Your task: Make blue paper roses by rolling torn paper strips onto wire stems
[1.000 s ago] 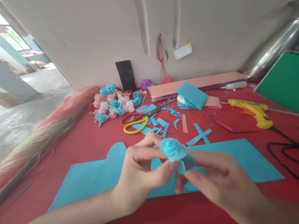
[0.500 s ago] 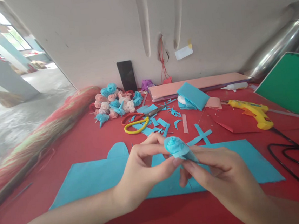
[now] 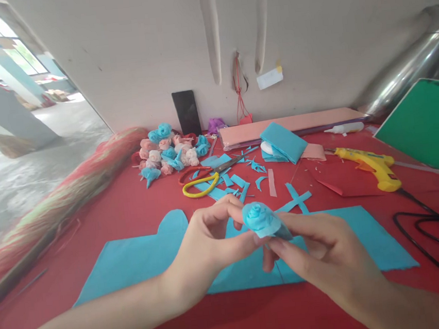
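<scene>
A blue crepe paper rose (image 3: pixel 261 219) with a spiral centre is held up between my two hands. My left hand (image 3: pixel 221 237) pinches its left side, thumb at the base and fingers behind. My right hand (image 3: pixel 316 245) grips the lower right of the flower between thumb and fingers. A thin dark stem or wire shows below the fingers. Underneath, a long blue crepe paper sheet (image 3: pixel 136 265) lies flat on the red table (image 3: pixel 226 319). A rounded blue paper piece (image 3: pixel 173 221) sits at the sheet's far edge.
Scissors (image 3: pixel 205 181) lie among blue paper scraps (image 3: pixel 240 180). Finished paper roses (image 3: pixel 167 151) are heaped back left, near a black phone (image 3: pixel 186 112). A yellow glue gun (image 3: pixel 367 163) with a looped black cord (image 3: pixel 434 221) lies right, beside a green board (image 3: pixel 429 129). Folded blue paper (image 3: pixel 285 140) sits behind.
The paper rose has turned slightly, and a loose petal at its lower right now stands out more. My left fingers have shifted a little; both hands keep their hold.
</scene>
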Available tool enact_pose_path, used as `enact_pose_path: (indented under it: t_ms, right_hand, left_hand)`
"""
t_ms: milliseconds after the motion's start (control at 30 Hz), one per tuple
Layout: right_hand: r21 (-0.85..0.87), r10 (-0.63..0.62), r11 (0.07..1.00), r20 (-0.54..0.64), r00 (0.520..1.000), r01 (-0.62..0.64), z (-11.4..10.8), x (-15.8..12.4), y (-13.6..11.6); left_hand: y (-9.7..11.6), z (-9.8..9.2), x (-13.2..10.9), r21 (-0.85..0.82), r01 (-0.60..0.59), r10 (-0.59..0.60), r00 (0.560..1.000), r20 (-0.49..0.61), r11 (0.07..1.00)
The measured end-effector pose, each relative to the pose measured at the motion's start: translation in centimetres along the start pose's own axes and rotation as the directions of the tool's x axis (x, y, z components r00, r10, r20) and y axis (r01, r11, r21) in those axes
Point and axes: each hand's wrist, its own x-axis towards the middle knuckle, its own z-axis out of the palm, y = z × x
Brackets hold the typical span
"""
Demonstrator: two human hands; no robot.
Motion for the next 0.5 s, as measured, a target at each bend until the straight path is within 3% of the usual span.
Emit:
enact_pose_path:
  t_ms: [167, 267, 367, 500]
  right_hand:
    - [0.087, 0.029, 0.996, 0.032, 0.999, -0.032, -0.1, -0.2, 0.2]
    - [0.256, 0.149, 0.951, 0.112, 0.983, -0.173, -0.3, -0.4, 0.5]
    - [0.468, 0.218, 0.831, 0.222, 0.95, -0.3, -0.5, -0.7, 0.9]
    - [0.577, 0.239, 0.727, 0.296, 0.925, -0.372, -0.4, -1.0, 1.1]
  left_hand:
    - [0.4, -0.1, 0.2, 0.128, -0.074, 0.078, 0.997, -0.03, 0.989]
    - [0.8, -0.7, 0.4, 0.283, -0.234, 0.254, 0.966, -0.037, 0.93]
    - [1.5, -1.6, 0.6, 0.497, -0.489, 0.526, 0.847, 0.076, 0.716]
    - [2.6, -2.3, 0.9, 0.668, -0.623, 0.646, 0.713, 0.272, 0.407]
